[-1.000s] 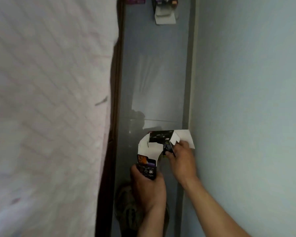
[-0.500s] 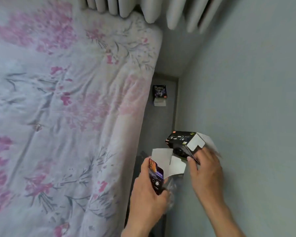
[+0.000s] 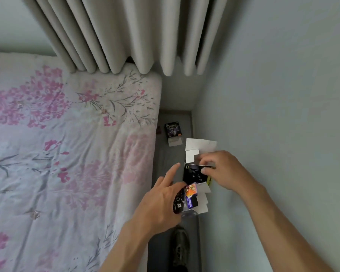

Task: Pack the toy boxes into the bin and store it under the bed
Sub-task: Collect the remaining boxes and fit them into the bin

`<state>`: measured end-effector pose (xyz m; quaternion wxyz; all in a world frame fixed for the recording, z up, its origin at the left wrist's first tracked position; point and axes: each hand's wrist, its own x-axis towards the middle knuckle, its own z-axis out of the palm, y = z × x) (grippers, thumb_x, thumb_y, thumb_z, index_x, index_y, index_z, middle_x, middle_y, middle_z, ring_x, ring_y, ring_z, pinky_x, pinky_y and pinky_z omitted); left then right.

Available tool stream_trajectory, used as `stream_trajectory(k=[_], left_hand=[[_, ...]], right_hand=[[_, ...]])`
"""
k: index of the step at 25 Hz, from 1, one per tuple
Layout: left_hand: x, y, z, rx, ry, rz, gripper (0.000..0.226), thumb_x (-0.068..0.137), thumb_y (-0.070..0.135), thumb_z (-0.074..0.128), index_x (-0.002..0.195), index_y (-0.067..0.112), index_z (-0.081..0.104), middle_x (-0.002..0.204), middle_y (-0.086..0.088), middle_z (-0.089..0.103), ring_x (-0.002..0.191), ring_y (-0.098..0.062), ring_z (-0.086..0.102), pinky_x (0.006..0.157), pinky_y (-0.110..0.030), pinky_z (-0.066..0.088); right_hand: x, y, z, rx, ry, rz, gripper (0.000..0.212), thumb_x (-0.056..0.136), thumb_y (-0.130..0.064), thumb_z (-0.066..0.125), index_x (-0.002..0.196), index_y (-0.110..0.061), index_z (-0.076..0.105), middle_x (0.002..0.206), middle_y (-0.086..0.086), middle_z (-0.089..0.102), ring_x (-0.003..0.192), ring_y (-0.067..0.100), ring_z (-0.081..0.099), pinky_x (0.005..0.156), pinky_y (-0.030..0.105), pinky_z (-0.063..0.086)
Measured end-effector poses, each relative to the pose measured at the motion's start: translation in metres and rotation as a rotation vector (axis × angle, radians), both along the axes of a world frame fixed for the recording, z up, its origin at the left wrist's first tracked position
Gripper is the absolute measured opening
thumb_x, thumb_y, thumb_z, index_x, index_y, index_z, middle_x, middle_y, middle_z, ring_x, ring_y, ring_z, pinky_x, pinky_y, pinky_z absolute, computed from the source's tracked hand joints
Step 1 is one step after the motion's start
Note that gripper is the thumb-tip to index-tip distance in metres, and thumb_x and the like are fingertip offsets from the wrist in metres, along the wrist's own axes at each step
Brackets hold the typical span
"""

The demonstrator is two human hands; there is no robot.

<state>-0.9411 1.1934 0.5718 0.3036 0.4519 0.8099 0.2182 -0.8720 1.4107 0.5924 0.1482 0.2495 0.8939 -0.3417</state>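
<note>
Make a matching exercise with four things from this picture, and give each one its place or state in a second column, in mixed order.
Things:
1. black box
2. colourful box
3. far box
4. shoe

Places or states:
A. lies alone on the floor near the curtain
B. in the left hand, near the palm
C. on the floor at the bottom of the picture
D. flaps open, held by the right hand

Pairs: 1-D, 2-B, 3-A, 4-C
</note>
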Motion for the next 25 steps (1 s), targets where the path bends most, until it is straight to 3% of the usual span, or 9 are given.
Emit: stream_trajectory(k=[3, 5, 9, 12, 15, 17, 19, 22, 25], left_hand=[[-0.020, 0.043, -0.012, -0.025, 0.085, -0.066, 0.066, 0.076, 0.027, 0.072, 0.135, 0.037, 0.045, 0.159, 0.022, -0.021, 0.118, -0.012, 0.044, 0.079, -0.036, 0.056], [-0.036, 0.065, -0.018, -0.001, 0.123, -0.076, 0.067, 0.073, 0.021, 0.068, 0.134, 0.033, 0.046, 0.160, 0.019, -0.019, 0.111, -0.015, 0.043, 0.078, -0.034, 0.055], [-0.088, 0.098, -0.048, -0.059, 0.114, -0.179, 0.068, 0.075, 0.039, 0.073, 0.135, 0.032, 0.042, 0.144, 0.017, 0.021, 0.103, -0.019, 0.048, 0.081, -0.040, 0.055], [-0.135, 0.122, -0.081, -0.153, 0.042, -0.198, 0.072, 0.075, 0.037, 0.075, 0.139, 0.031, 0.041, 0.133, 0.013, 0.033, 0.103, -0.020, 0.050, 0.085, -0.042, 0.054], [-0.166, 0.144, -0.125, -0.187, -0.006, -0.052, 0.069, 0.078, 0.043, 0.075, 0.136, 0.026, 0.042, 0.130, 0.009, 0.037, 0.108, -0.024, 0.052, 0.086, -0.042, 0.053], [-0.162, 0.159, -0.152, -0.240, -0.017, 0.044, 0.060, 0.081, 0.041, 0.072, 0.130, 0.022, 0.044, 0.131, 0.005, 0.037, 0.109, -0.027, 0.051, 0.082, -0.043, 0.054], [-0.151, 0.168, -0.185, -0.295, -0.041, 0.110, 0.054, 0.083, 0.032, 0.070, 0.128, 0.021, 0.042, 0.136, 0.002, 0.033, 0.110, -0.028, 0.050, 0.082, -0.043, 0.054], [-0.145, 0.178, -0.241, -0.312, -0.128, 0.266, 0.060, 0.081, 0.030, 0.072, 0.131, 0.025, 0.039, 0.143, 0.005, 0.025, 0.114, -0.027, 0.050, 0.091, -0.044, 0.052], [-0.143, 0.198, -0.296, -0.328, -0.254, 0.462, 0.063, 0.083, 0.032, 0.072, 0.136, 0.030, 0.037, 0.147, 0.007, 0.025, 0.116, -0.024, 0.053, 0.096, -0.045, 0.050]], right_hand=[[-0.026, 0.028, -0.015, -0.015, 0.021, -0.028, 0.016, 0.081, -0.015, 0.074, 0.078, -0.031, 0.071, 0.109, -0.003, 0.073, 0.102, 0.018, 0.064, 0.090, 0.040, 0.050], [-0.040, 0.040, -0.026, -0.063, 0.008, -0.033, 0.015, 0.081, -0.013, 0.074, 0.079, -0.028, 0.073, 0.104, -0.005, 0.073, 0.097, 0.016, 0.065, 0.088, 0.041, 0.052], [-0.087, 0.058, -0.051, -0.191, -0.027, 0.010, 0.015, 0.084, -0.010, 0.072, 0.085, -0.024, 0.077, 0.114, -0.018, 0.070, 0.103, 0.007, 0.065, 0.093, 0.037, 0.052], [-0.132, 0.073, -0.081, -0.186, -0.057, 0.015, 0.016, 0.086, -0.008, 0.070, 0.088, -0.023, 0.077, 0.118, -0.023, 0.067, 0.109, 0.003, 0.061, 0.100, 0.033, 0.047], [-0.182, 0.085, -0.124, -0.203, -0.050, -0.048, 0.030, 0.091, -0.004, 0.060, 0.086, -0.031, 0.073, 0.118, -0.019, 0.068, 0.110, 0.005, 0.061, 0.091, 0.022, 0.047], [-0.201, 0.095, -0.154, -0.162, -0.010, -0.191, 0.029, 0.093, -0.009, 0.056, 0.091, -0.034, 0.071, 0.107, -0.012, 0.071, 0.087, 0.007, 0.066, 0.072, 0.023, 0.051], [-0.215, 0.102, -0.191, -0.110, 0.011, -0.288, 0.025, 0.094, -0.013, 0.058, 0.098, -0.035, 0.069, 0.102, -0.013, 0.068, 0.068, 0.001, 0.060, 0.058, 0.018, 0.046], [-0.238, 0.112, -0.258, -0.117, -0.016, -0.288, 0.023, 0.092, -0.015, 0.064, 0.107, -0.032, 0.068, 0.102, -0.019, 0.057, 0.068, -0.010, 0.051, 0.055, 0.003, 0.038], [-0.260, 0.128, -0.327, -0.184, -0.029, -0.304, 0.030, 0.090, -0.012, 0.067, 0.115, -0.027, 0.066, 0.107, -0.014, 0.054, 0.073, -0.010, 0.051, 0.059, 0.004, 0.037]])
